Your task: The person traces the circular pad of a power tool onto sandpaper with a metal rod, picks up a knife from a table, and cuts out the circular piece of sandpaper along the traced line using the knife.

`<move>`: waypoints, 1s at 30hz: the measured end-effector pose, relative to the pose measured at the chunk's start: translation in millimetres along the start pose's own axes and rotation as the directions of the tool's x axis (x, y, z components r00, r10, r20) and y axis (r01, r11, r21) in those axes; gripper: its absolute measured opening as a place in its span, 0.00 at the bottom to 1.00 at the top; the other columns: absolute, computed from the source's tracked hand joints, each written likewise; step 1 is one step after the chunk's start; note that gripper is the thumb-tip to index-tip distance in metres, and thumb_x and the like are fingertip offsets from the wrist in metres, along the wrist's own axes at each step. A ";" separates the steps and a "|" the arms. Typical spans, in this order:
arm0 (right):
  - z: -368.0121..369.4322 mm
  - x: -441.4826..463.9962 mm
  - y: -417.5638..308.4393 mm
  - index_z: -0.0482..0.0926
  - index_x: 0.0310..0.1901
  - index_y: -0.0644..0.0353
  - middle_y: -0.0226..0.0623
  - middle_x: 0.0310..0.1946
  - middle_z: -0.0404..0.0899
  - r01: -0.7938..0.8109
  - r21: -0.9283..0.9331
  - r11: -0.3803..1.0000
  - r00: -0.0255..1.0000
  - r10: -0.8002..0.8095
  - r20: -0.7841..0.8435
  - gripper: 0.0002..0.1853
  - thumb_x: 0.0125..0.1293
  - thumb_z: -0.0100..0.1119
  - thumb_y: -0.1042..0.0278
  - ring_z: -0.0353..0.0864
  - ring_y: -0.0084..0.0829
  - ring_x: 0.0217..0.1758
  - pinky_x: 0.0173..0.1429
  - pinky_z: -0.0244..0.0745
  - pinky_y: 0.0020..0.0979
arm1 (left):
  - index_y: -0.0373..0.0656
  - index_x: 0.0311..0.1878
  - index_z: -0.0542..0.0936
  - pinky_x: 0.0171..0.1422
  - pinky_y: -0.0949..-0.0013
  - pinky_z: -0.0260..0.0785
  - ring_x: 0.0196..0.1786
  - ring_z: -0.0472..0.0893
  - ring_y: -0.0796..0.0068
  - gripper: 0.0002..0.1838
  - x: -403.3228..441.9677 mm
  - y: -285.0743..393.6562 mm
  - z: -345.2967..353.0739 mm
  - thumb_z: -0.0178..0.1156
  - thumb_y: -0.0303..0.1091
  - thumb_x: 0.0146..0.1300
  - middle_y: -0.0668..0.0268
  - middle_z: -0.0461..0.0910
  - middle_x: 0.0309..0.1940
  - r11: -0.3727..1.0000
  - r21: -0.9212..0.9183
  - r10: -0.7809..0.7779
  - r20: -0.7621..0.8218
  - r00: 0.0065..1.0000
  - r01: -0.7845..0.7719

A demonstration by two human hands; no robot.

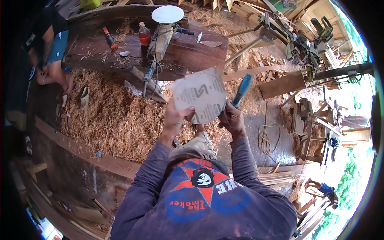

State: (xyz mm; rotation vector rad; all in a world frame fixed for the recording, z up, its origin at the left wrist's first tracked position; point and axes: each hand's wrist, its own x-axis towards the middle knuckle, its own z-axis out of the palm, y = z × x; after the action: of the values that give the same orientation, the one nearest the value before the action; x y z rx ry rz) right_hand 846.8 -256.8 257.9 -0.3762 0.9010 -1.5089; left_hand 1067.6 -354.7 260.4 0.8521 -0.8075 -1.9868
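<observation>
My left hand (pixel 175 119) grips a pale, roughly round sanding disc (pixel 200 96) by its lower left edge, thumb on the printed back. The disc's outline looks uneven, with straight stretches along the top. At its lower right edge, my right hand (pixel 233 120) is closed around a tool with a blue handle (pixel 243 89) that points up and away. The working end of this tool is hidden by my fingers, so its kind cannot be made out. Beyond the disc, a power sander (pixel 159 48) with a round white pad (pixel 168 14) rests on the wooden bench (pixel 188 56).
A bottle of red liquid (pixel 144 35) and an orange-and-black tool (pixel 109 38) are on the bench. Wood shavings (pixel 116 120) cover the floor. Another person (pixel 54 44) sits at the left. A looped cord (pixel 269 140) lies to the right, near timber and machines.
</observation>
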 end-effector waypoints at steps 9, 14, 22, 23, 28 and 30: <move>8.2 -5.4 -11.1 0.87 0.42 0.69 0.37 0.34 0.88 -0.004 -0.639 0.769 0.913 -0.257 -0.315 0.09 0.67 0.67 0.72 0.86 0.24 0.36 0.42 0.78 0.25 | 0.29 0.58 0.75 0.50 0.67 0.85 0.47 0.88 0.63 0.21 -5.9 26.4 43.1 0.66 0.23 0.63 0.50 0.85 0.49 0.811 0.527 0.239 0.098 0.966 -0.254; -19.9 3.7 5.3 0.88 0.41 0.68 0.34 0.28 0.86 0.169 -0.905 0.391 0.825 -0.559 -0.087 0.09 0.64 0.68 0.71 0.81 0.20 0.28 0.33 0.75 0.24 | 0.34 0.58 0.79 0.46 0.67 0.82 0.45 0.88 0.70 0.20 -21.8 -1.7 66.9 0.67 0.27 0.63 0.52 0.88 0.39 0.540 0.599 0.376 0.457 0.806 -0.591; 4.4 -19.1 -43.8 0.81 0.43 0.62 0.20 0.21 0.71 -0.150 -0.276 0.949 0.971 0.089 -0.221 0.06 0.70 0.64 0.70 0.62 0.13 0.16 0.20 0.52 0.20 | 0.33 0.58 0.77 0.53 0.69 0.81 0.46 0.87 0.72 0.22 24.5 34.0 18.1 0.66 0.17 0.59 0.56 0.86 0.49 0.965 0.261 0.022 0.035 0.999 -0.031; 9.8 -19.7 -47.2 0.79 0.42 0.58 0.19 0.21 0.69 -0.207 -0.222 0.953 0.959 0.153 -0.238 0.03 0.70 0.63 0.71 0.60 0.12 0.16 0.20 0.50 0.20 | 0.34 0.59 0.77 0.54 0.69 0.81 0.46 0.87 0.72 0.24 28.4 32.7 12.0 0.66 0.16 0.58 0.56 0.86 0.50 0.975 0.222 0.001 0.028 1.000 -0.007; -8.0 -15.5 -53.6 0.79 0.44 0.57 0.22 0.25 0.71 -0.229 -0.135 0.964 0.965 0.206 -0.164 0.04 0.71 0.61 0.70 0.59 0.12 0.16 0.20 0.50 0.20 | 0.33 0.60 0.76 0.56 0.69 0.80 0.48 0.87 0.71 0.26 34.5 42.1 5.3 0.67 0.15 0.56 0.56 0.86 0.50 0.976 0.215 -0.047 0.080 0.996 0.028; -17.8 -12.7 -53.8 0.78 0.44 0.57 0.24 0.26 0.72 -0.252 -0.074 0.965 0.959 0.239 -0.152 0.04 0.71 0.60 0.69 0.59 0.13 0.16 0.20 0.50 0.20 | 0.33 0.60 0.76 0.57 0.69 0.79 0.49 0.87 0.71 0.27 37.0 48.7 3.0 0.68 0.15 0.55 0.56 0.86 0.50 0.972 0.229 -0.068 0.097 0.993 0.044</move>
State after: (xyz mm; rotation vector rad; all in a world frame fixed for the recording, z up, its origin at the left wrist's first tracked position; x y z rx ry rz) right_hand 799.4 -243.7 288.7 -0.2166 1.0918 -1.2791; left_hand 1069.4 -408.4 289.9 0.9154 -1.0980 -2.0277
